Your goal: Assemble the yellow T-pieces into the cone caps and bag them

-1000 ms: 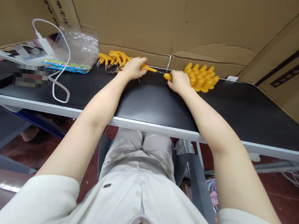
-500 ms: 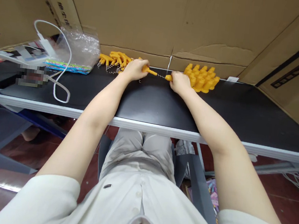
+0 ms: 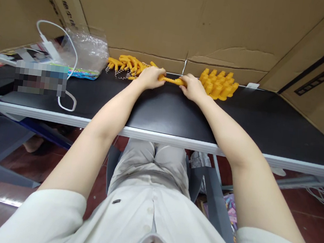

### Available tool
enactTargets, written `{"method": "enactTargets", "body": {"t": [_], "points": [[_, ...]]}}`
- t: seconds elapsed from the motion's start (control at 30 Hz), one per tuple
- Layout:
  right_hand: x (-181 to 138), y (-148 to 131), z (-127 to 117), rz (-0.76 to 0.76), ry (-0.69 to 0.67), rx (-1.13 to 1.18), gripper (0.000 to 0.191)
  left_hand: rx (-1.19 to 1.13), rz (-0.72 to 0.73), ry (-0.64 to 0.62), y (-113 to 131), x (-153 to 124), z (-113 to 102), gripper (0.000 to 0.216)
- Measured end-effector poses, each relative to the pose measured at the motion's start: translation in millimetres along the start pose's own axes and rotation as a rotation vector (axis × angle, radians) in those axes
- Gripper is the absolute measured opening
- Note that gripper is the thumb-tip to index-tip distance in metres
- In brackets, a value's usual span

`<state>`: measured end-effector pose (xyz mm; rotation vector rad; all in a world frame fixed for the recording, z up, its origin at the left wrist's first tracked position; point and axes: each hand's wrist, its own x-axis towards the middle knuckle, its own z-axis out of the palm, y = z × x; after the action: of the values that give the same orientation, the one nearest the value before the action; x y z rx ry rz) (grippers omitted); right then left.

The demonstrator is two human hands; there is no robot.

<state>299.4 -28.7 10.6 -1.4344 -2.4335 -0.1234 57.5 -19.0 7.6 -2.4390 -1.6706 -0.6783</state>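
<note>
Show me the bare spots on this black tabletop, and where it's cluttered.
Widest free patch: the tabletop right of the pile of orange caps, to the cardboard wall. Another lies between the white cable and the left forearm. Crowded: the back edge, from plastic bag through orange spring pieces, left hand and right hand.

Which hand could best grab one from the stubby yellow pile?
Probably the right hand: it sits beside the stubby pile. The left hand is by the springy pile. Both hold one yellow piece.

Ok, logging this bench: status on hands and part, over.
Left hand and right hand both closed on the yellow piece, low over the black table. Spring-tailed pile left, cap pile right, neither blocking.
</note>
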Motion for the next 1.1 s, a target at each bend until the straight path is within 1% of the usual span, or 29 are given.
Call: {"method": "enactTargets", "body": {"t": [0.07, 0.17, 0.27, 0.33, 0.4, 0.53, 0.67, 0.73, 0.83, 1.0, 1.03, 1.1], "points": [[2.0, 6.6, 1.4, -0.026, -0.003, 0.05, 0.057, 0.029, -0.011, -0.022, 3.2, -0.8, 0.4, 0.042], [4.5, 12.2, 0.6, -0.024, -0.016, 0.102, 0.057, 0.049, -0.025, -0.043, 3.8, -1.1, 1.6, 0.042], [5.6, 11.7, -2.8, 0.019, -0.014, 0.161, 0.062, 0.039, -0.036, -0.047, -0.6, 0.1, 4.0, 0.041], [5.2, 9.6, -5.8, 0.067, -0.036, 0.226, 0.07, 0.028, -0.045, -0.045, -4.3, 1.1, 5.8, 0.039], [4.4, 8.0, -8.9, 0.112, -0.061, 0.277, 0.073, 0.018, -0.059, -0.045, -6.9, 1.7, 7.1, 0.039], [2.7, 8.1, -14.8, 0.156, -0.045, 0.338, 0.061, 0.0, -0.081, -0.046, -7.4, 1.0, 6.6, 0.041], [0.3, 5.7, -20.1, 0.213, -0.068, 0.511, 0.038, 0.001, -0.085, -0.022, -6.5, -1.0, 3.0, 0.04], [-1.1, 1.8, -22.5, 0.264, -0.087, 0.551, 0.029, -0.012, -0.078, -0.007, -6.5, -1.7, 1.9, 0.039], [-2.6, -4.2, -24.7, 0.349, -0.082, 0.557, 0.027, -0.022, -0.067, -0.002, -5.8, -1.7, 2.2, 0.037], [-4.1, -3.0, -27.0, 0.414, -0.084, 0.611, 0.037, 0.002, -0.076, -0.01, -1.0, -0.5, 4.6, 0.037], [-4.5, -0.9, -27.6, 0.417, -0.091, 0.644, 0.036, 0.002, -0.075, -0.013, 0.2, -0.5, 4.6, 0.037], [-5.4, 4.3, -28.8, 0.415, -0.12, 0.76, 0.029, -0.007, -0.072, -0.025, 2.4, -0.9, 3.5, 0.037]]}}
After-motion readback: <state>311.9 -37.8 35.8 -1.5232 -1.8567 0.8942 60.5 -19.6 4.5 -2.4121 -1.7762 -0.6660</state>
